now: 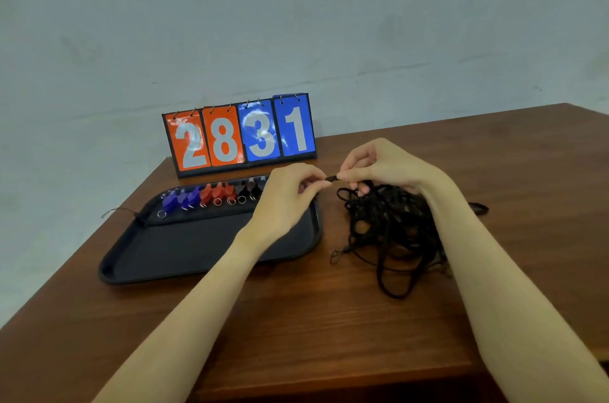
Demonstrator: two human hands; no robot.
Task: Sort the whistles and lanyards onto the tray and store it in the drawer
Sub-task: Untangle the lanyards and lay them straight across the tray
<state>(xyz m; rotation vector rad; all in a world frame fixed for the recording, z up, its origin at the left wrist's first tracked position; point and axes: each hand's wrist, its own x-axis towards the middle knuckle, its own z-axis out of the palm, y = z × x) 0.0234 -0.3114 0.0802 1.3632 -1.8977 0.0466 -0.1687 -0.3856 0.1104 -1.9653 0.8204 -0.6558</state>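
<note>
Fingers of the left hand (pixel 290 195) and the right hand (pixel 385 165) are meeting above the table (pixel 296 320), both pinching the small black end piece of a lanyard (pixel 332 177) between thumb and fingertip. The right hand's lower fingers are also curling into the tangled pile of black lanyards (pixel 392 231), which is lying on the wood just right of the tray (pixel 184 257). The dark tray is sitting to the left, partly under the left wrist, with whistles (pixel 211 196) lined along its far edge: blue, then red, then dark ones, each showing a small metal ring. One thin cord (pixel 118 212) is trailing off the tray's left corner. Behind it a flip scoreboard (pixel 240 135) is standing, reading 2 8 3 1.
</note>
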